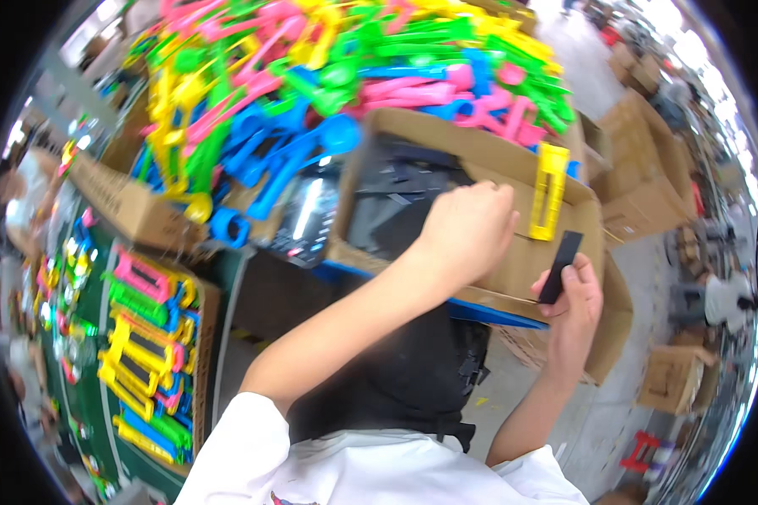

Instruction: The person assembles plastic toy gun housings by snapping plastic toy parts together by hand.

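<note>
Grips black strip in right hand; curls left hand, too hidden to tell its grasp, over cardboard box of dark pieces.

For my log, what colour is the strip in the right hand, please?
The strip is black; see head view.

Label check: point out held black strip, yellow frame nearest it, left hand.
Black strip [560, 268]: head view, its middle.
Yellow frame [552, 157]: head view, upper end.
Left hand [470, 227]: head view, back of hand.

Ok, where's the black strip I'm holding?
In the head view, the black strip is right of centre, in the right hand by the right end of the cardboard box, below the yellow slotted piece.
</note>
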### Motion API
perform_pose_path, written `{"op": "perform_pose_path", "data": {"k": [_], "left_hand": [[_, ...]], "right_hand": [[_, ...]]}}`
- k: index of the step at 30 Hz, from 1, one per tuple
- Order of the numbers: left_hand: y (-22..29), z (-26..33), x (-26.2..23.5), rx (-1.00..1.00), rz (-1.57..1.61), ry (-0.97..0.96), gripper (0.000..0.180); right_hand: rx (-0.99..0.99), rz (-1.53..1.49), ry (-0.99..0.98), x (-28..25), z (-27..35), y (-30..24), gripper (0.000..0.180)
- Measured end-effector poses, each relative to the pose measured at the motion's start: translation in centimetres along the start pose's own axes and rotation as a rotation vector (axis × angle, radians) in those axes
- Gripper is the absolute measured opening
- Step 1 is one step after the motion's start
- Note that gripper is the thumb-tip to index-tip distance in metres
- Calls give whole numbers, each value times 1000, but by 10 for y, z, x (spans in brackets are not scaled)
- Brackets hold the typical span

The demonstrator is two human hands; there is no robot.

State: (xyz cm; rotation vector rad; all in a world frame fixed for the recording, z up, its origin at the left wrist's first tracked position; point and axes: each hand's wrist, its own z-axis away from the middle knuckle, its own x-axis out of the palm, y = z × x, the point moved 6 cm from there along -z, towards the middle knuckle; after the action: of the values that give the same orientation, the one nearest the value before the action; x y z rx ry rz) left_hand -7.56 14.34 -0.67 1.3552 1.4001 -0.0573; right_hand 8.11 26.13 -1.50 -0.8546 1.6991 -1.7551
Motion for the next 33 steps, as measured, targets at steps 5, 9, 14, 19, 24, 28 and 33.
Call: {"op": "perform_pose_path", "data": {"k": [5, 9, 14, 19, 24, 28, 33], "left_hand": [[24, -64, 73, -23, -191, -56, 38], [17, -73, 113, -152, -266, -171, 28], [14, -71, 101, -288, 96, -114, 26], [19, -30, 60, -150, 539, 14, 23], [31, 87, -7, -401, 1547, -264, 40], [10, 193, -25, -457, 1503, -150, 44], [-39, 286, 4, -601, 1345, 5, 44]], "right_hand": [[127, -180, 64, -40, 21, 4, 21], [100, -134, 54, -51, 25, 2, 23], [52, -130, -73, -38, 36, 4, 23], [-143, -138, -202, -31, 58, 9, 11], [-331, 20, -132, -16, 82, 22, 17], [-47, -106, -346, 20, 108, 46, 16], [-3, 34, -640, 87, 138, 86, 21]]}}
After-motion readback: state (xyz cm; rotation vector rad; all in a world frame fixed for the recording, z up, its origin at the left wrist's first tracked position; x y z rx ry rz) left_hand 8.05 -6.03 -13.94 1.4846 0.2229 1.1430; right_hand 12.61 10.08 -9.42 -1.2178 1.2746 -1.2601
